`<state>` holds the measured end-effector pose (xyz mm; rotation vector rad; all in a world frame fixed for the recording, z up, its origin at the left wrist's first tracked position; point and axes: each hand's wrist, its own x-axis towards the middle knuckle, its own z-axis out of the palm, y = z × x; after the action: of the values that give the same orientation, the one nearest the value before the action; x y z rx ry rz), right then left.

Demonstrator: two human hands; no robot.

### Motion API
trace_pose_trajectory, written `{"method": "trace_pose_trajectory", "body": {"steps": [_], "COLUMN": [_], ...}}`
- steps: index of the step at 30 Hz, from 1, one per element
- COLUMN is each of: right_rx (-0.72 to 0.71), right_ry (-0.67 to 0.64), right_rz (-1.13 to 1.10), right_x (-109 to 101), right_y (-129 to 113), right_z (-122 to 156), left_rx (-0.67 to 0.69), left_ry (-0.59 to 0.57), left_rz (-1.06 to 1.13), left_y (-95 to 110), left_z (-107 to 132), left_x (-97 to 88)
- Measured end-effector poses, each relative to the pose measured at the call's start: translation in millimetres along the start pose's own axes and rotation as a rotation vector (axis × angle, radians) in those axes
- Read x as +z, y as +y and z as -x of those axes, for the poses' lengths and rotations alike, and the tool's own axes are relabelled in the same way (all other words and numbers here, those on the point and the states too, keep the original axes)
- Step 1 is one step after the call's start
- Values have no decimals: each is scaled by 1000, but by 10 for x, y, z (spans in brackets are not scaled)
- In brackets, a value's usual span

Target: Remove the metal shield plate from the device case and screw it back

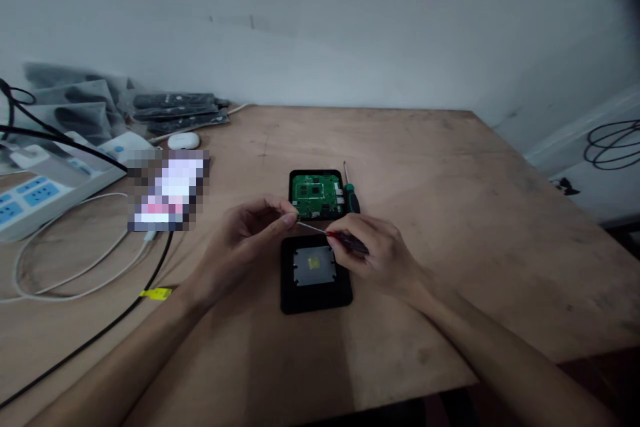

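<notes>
Wooden table (450, 227) is set against a pale wall, with a power strip (45, 190) and cables at the left. A screwdriver (345, 239) is gripped in the right hand (373, 253); its tip is pinched by the left hand (250, 230). Below lies a black cover (315, 273), beyond it a circuit board (317, 195) and a green screwdriver (351, 192).

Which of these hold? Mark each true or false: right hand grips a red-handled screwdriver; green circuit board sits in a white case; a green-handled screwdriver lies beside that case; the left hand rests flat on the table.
1. True: the right hand holds the red-handled screwdriver.
2. False: the green circuit board sits in a black case.
3. True: the green-handled screwdriver lies right of it.
4. False: the left hand pinches the screwdriver's tip.
</notes>
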<state>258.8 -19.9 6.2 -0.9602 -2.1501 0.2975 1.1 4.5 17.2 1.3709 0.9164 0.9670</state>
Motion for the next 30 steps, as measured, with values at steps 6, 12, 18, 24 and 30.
{"method": "trace_pose_trajectory", "body": {"steps": [6, 12, 18, 24, 30], "right_rx": [-7, 30, 209, 278, 232], "right_ry": [45, 107, 74, 59, 63], "right_rz": [28, 15, -224, -293, -285], "right_x": [30, 2, -61, -42, -50], "right_y": [0, -50, -102, -91, -110], "right_z": [6, -11, 1, 19, -1], "left_rx": [-16, -20, 2, 29, 10], "left_ry": [69, 104, 132, 117, 106], "left_rz": [-35, 15, -9, 12, -4], "left_y": [-9, 4, 13, -19, -11], "left_z": [17, 32, 45, 37, 32], "left_x": [58, 114, 98, 56, 42]}}
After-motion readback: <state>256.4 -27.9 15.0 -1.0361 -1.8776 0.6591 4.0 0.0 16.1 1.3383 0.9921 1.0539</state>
